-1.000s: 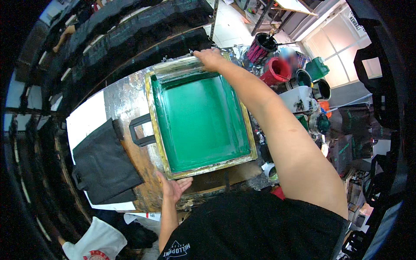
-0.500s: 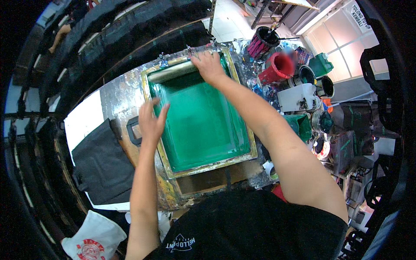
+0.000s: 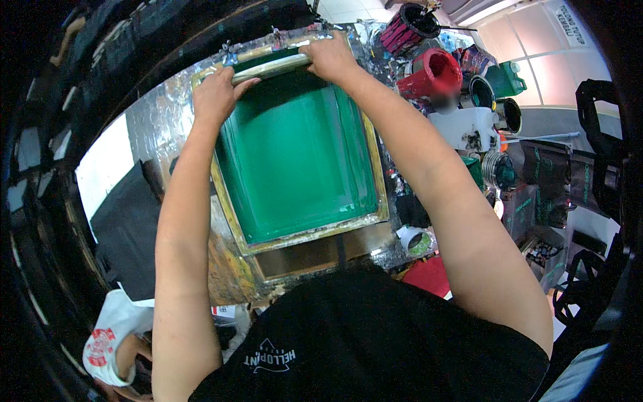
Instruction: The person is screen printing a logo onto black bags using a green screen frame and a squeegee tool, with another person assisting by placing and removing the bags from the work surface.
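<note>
A squeegee (image 3: 273,67) with a pale handle lies across the far end of a framed printing screen (image 3: 301,242). My left hand (image 3: 218,96) grips its left end, the thumb along the near side. Its right end is in my right hand (image 3: 329,59), fingers wrapped over the handle. Green ink (image 3: 295,154) coats the mesh between the frame's sides, with a darker band just below the squeegee. The squeegee's blade edge is hidden from here.
Right of the screen stand a pink-streaked black bucket (image 3: 410,30), a red bucket (image 3: 429,74), a white jerrycan (image 3: 465,127) and several paint cans. Black fabric (image 3: 124,234) lies at the left. A roll of tape (image 3: 415,241) sits near the screen's lower right corner.
My left hand has moved up from beside the frame's left edge and closed on the squeegee's left end. The right hand stays on its right end. The view has shifted slightly.
</note>
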Available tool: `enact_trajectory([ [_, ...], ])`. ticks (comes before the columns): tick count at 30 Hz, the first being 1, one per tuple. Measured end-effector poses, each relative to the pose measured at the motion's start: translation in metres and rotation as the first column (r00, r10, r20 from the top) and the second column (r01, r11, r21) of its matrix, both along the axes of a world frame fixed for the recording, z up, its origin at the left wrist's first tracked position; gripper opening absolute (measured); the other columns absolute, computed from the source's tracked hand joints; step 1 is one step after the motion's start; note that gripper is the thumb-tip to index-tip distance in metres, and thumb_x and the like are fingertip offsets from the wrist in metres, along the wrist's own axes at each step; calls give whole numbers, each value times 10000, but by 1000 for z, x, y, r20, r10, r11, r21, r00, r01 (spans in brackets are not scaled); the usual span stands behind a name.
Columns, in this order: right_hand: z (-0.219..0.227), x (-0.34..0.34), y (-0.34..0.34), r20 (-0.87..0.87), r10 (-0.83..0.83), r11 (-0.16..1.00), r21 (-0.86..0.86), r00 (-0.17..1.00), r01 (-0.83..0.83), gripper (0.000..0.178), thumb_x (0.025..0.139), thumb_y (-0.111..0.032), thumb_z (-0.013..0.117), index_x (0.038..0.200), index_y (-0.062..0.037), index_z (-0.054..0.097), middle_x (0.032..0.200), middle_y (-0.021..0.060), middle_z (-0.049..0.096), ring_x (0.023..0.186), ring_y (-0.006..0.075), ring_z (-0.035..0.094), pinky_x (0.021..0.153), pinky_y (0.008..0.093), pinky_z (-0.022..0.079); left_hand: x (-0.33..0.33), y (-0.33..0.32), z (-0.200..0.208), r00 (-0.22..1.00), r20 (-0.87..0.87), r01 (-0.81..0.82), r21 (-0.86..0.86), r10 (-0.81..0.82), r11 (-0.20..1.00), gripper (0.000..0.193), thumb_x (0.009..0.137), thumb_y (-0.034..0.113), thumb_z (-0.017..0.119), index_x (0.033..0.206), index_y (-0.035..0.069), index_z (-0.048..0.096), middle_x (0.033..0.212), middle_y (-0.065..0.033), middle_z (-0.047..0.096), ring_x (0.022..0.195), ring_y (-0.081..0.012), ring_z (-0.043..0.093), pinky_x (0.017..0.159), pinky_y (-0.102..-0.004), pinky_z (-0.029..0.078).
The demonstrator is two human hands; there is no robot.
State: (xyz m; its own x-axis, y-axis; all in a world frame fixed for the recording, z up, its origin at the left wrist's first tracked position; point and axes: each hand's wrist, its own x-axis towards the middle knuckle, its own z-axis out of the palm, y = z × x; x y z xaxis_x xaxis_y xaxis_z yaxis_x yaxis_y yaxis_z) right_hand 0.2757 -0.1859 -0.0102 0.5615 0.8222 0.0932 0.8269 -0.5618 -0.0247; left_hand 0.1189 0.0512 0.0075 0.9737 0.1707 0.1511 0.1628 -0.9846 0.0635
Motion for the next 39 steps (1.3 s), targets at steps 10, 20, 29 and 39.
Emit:
enact_trajectory([
  [10, 1, -55, -29, -48, -37, 998, -59, 998, 34, 354, 768, -266, 827, 1092, -200, 702, 980, 58, 726, 1018, 283, 704, 951, 543, 421, -55, -30, -4, 1000, -10, 16, 43, -16, 999, 651, 878, 703, 596, 896, 53, 638, 901, -127, 710, 836, -315, 718, 694, -436, 582],
  [20, 4, -165, -89, -82, -52, 997, -57, 995, 48, 343, 757, -220, 814, 1071, -160, 690, 1010, 83, 704, 1071, 289, 673, 1021, 578, 386, -157, -84, -4, 996, 52, 71, 3, -71, 998, 591, 833, 635, 698, 863, 50, 617, 848, -110, 666, 768, -291, 679, 662, -408, 553],
  [29, 18, -262, -139, -202, -108, 988, -126, 973, 84, 360, 754, -191, 817, 1086, -154, 682, 1064, 88, 703, 1101, 296, 654, 1043, 545, 380, -249, -132, -1, 993, 57, 105, -55, -102, 993, 560, 825, 611, 721, 851, 62, 614, 818, -92, 634, 752, -274, 659, 657, -397, 531],
  [39, 11, -321, -171, -144, -106, 990, -105, 984, 92, 407, 744, -174, 811, 1127, -159, 677, 1017, 74, 689, 1069, 292, 654, 993, 543, 411, -306, -160, 3, 991, 55, 123, -81, -119, 989, 559, 808, 605, 739, 862, 60, 633, 846, -92, 630, 781, -280, 645, 680, -404, 519],
])
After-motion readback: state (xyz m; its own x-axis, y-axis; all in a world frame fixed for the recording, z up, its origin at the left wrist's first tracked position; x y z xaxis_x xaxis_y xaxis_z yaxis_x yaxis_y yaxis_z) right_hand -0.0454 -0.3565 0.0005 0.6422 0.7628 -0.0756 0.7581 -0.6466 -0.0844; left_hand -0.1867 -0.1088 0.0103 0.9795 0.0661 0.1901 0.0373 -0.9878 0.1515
